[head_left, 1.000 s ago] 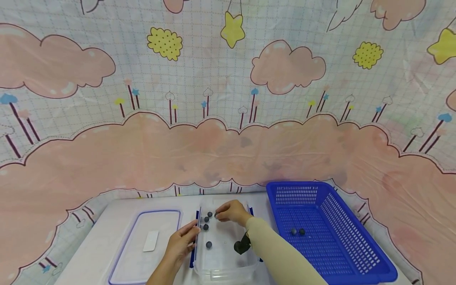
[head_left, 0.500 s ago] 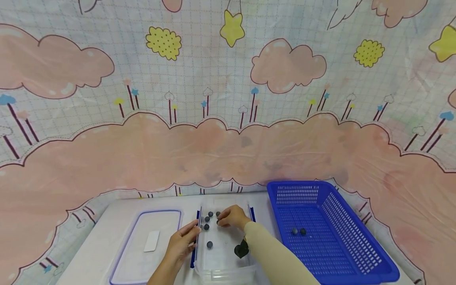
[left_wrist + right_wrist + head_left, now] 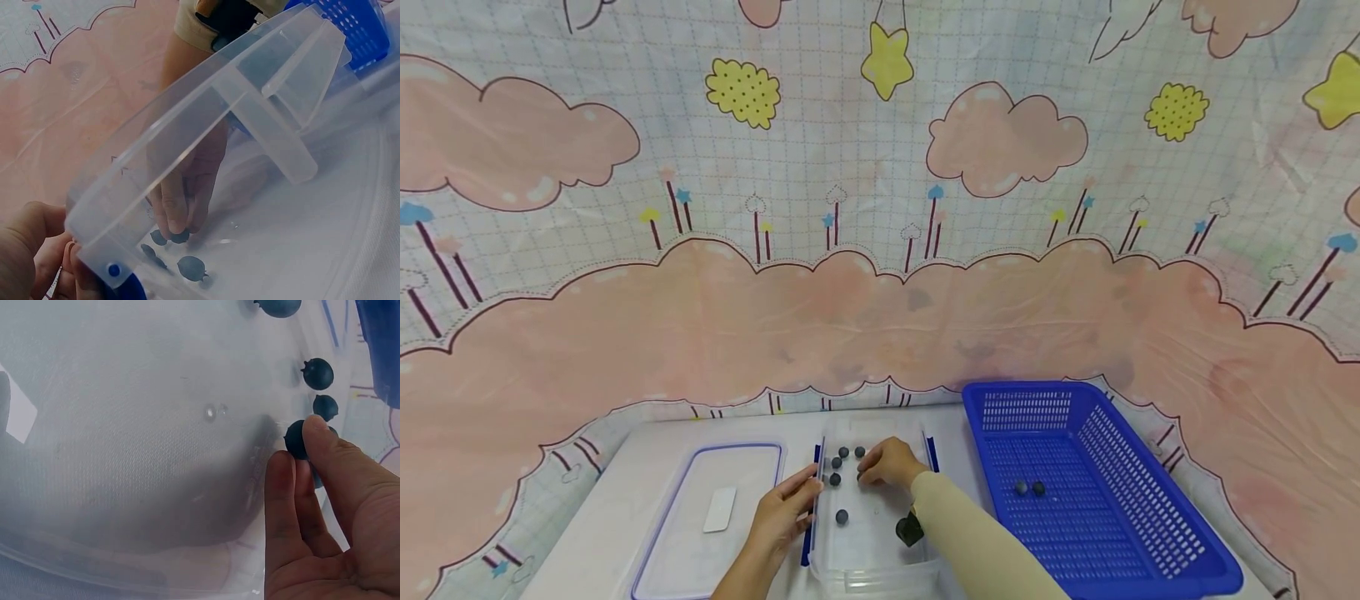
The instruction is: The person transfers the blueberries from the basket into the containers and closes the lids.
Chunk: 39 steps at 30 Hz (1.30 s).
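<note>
A clear plastic box (image 3: 880,575) with blue side latches stands in the middle of the table. My left hand (image 3: 781,512) holds its left rim, thumb and fingers at the edge in the left wrist view. Inside the box, my right hand (image 3: 891,463) pinches a blueberry (image 3: 295,439) between thumb and fingers, close over the floor. Several other blueberries lie along the box's left and back; one blueberry (image 3: 842,517) sits nearer the front, and another blueberry (image 3: 860,452) lies just behind my right fingertips. In the right wrist view my thumb partly covers blueberries behind it.
To the right stands a blue perforated basket (image 3: 1150,508) with two blueberries (image 3: 1029,488) on its floor. A clear lid (image 3: 673,533) edged in blue lies at the left, with a small white rectangle (image 3: 719,509) on it. Behind the table hangs a patterned cloth (image 3: 880,333).
My right hand has moved slightly toward the front of the box with a blueberry at its fingertips; a blueberry behind it now shows uncovered. My left hand stays on the rim.
</note>
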### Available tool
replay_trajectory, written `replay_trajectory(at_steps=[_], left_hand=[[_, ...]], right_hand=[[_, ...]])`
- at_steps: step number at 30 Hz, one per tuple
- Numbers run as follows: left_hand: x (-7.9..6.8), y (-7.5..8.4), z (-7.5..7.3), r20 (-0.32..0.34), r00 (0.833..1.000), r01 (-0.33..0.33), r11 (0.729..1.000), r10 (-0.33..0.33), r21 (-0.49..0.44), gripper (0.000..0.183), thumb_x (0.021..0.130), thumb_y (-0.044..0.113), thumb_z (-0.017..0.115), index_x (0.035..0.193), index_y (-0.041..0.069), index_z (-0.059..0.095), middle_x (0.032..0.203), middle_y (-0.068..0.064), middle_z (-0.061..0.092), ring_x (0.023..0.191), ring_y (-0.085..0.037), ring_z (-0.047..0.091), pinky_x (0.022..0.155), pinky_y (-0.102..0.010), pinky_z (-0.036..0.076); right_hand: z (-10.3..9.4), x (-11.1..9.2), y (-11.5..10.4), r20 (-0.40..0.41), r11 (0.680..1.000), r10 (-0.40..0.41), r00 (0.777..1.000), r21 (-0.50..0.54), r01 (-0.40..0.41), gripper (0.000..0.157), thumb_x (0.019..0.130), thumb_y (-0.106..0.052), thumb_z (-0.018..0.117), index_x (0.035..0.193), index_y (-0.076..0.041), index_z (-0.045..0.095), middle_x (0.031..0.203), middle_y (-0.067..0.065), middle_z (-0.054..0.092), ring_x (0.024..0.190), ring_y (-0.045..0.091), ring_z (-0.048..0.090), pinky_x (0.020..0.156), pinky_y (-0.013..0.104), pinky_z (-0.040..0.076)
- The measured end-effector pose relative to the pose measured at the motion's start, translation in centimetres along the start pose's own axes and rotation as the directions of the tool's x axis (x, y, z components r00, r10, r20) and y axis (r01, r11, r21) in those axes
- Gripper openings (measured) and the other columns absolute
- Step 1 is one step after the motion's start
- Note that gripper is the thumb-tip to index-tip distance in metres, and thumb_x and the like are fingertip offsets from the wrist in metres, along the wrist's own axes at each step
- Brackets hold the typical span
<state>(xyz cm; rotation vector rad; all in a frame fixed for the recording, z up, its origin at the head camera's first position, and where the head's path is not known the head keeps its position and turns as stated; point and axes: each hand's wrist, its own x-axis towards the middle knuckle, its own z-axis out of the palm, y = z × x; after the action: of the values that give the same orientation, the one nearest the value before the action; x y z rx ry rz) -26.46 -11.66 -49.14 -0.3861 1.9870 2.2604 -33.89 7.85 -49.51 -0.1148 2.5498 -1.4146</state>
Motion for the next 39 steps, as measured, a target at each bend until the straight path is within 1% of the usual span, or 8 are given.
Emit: replay_trajectory(at_steps=[8,14,19,22,25,31,35,39], left_hand=[[0.0,-0.1,0.1,-0.009,1.0,-0.003,1.0,0.003,-0.006,0.044,0.089,0.015,0.072,0.132,0.006,0.063,0.089,0.008,0.066,0.079,-0.012,0.055,0.063,-0.023,0.049],[0.0,0.0,0.0,-0.008,1.0,0.002,1.0,-0.003,-0.008,0.045,0.089,0.015,0.073,0.132,0.008,0.063,0.09,0.009,0.067,0.081,-0.013,0.055,0.065,-0.024,0.049],[0.0,-0.2,0.0,-0.008,1.0,0.004,1.0,-0.005,-0.014,0.045,0.088,0.016,0.075,0.131,0.009,0.064,0.089,0.01,0.067,0.08,-0.012,0.055,0.064,-0.023,0.049],[0.1,-0.2,0.0,-0.004,1.0,0.006,1.0,-0.006,-0.017,0.044,0.088,0.016,0.074,0.131,0.009,0.064,0.089,0.01,0.067,0.08,-0.012,0.054,0.064,-0.023,0.049],[0.0,-0.1,0.1,-0.004,1.0,0.006,1.0,-0.006,-0.012,0.044,0.089,0.016,0.073,0.131,0.008,0.064,0.09,0.009,0.066,0.08,-0.012,0.054,0.064,-0.023,0.05],[0.0,0.2,0.2,-0.005,1.0,-0.002,1.0,0.002,0.005,0.046,0.089,0.017,0.073,0.133,0.008,0.062,0.092,0.008,0.066,0.083,-0.013,0.055,0.067,-0.025,0.05],[0.1,0.2,0.1,-0.005,1.0,-0.006,1.0,0.006,0.011,0.047,0.089,0.018,0.073,0.134,0.007,0.061,0.092,0.009,0.066,0.084,-0.014,0.055,0.068,-0.026,0.05],[0.3,0.0,0.0,-0.003,1.0,-0.009,1.0,0.009,0.017,0.047,0.09,0.018,0.073,0.133,0.007,0.061,0.091,0.009,0.066,0.084,-0.014,0.055,0.067,-0.026,0.05]], right_hand=[[-0.2,-0.3,-0.3,0.01,1.0,0.004,1.0,-0.007,-0.004,0.014,0.077,0.0,0.081,0.09,-0.002,0.078,0.084,0.002,0.068,0.066,0.01,0.059,0.066,0.025,0.055],[-0.5,-0.4,-0.7,-0.036,1.0,0.014,0.999,-0.011,-0.014,0.013,0.078,-0.002,0.08,0.091,-0.003,0.078,0.085,0.002,0.068,0.067,0.012,0.06,0.068,0.027,0.055],[-2.1,-0.9,-2.1,-0.031,0.999,-0.041,0.999,0.021,0.042,0.018,0.081,-0.004,0.078,0.098,0.001,0.076,0.091,0.007,0.072,0.075,0.017,0.068,0.075,0.032,0.058],[-4.2,-1.3,-3.2,-0.018,0.993,-0.117,0.993,0.025,0.117,0.021,0.084,-0.005,0.076,0.103,0.003,0.074,0.096,0.01,0.073,0.082,0.021,0.071,0.079,0.035,0.058],[-7.5,-2.1,-3.8,0.012,0.983,-0.181,0.983,-0.011,0.181,0.022,0.086,-0.008,0.075,0.106,0.002,0.073,0.099,0.012,0.073,0.085,0.023,0.071,0.081,0.037,0.058],[-15.2,-4.8,-2.5,-0.026,0.965,-0.262,0.965,-0.039,0.261,0.026,0.089,-0.011,0.072,0.108,0.006,0.071,0.101,0.019,0.072,0.088,0.028,0.071,0.081,0.041,0.058],[-19.4,-6.8,0.4,-0.072,0.978,-0.207,0.976,-0.037,0.205,0.034,0.092,-0.018,0.069,0.117,0.006,0.068,0.112,0.019,0.069,0.1,0.031,0.069,0.088,0.043,0.056],[-22.4,-8.8,4.0,-0.09,0.992,-0.123,0.988,-0.001,0.123,0.043,0.096,-0.022,0.065,0.127,0.008,0.06,0.123,0.022,0.065,0.111,0.035,0.065,0.095,0.046,0.051]])
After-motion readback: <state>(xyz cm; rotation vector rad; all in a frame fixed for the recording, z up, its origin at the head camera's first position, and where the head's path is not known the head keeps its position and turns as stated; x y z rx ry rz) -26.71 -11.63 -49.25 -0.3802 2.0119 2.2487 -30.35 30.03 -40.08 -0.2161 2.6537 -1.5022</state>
